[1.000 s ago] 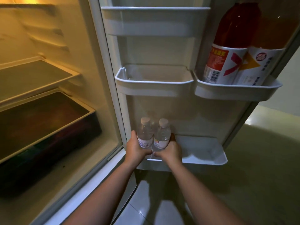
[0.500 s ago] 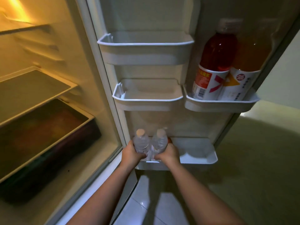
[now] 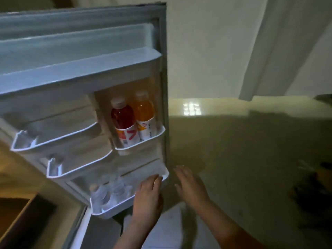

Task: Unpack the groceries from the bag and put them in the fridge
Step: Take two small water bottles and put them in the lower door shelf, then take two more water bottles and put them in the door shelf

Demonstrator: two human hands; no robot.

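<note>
Presently, the fridge door (image 3: 86, 72) stands open across the left half of the frame. Two small water bottles (image 3: 107, 193) stand upright side by side in the lowest door shelf (image 3: 125, 202), at its left end, lower centre-left of the frame; blur obscures their labels. A red drink bottle (image 3: 123, 117) and an orange drink bottle (image 3: 144, 112) stand touching each other in a narrow door shelf (image 3: 143, 141) above, near the door's outer edge. Two further door shelves to the left appear to hold nothing identifiable.

The left hand (image 3: 147, 193) is at the right end of the lowest door shelf, fingers straight and slightly apart, holding nothing; whether they touch the rim cannot be told. The right hand (image 3: 190, 186) is just right of the door, over the floor (image 3: 242, 159), fingers spread and relaxed, holding nothing. A dark heap (image 3: 312, 191) lies on the floor at the right edge, too blurred to identify.
</note>
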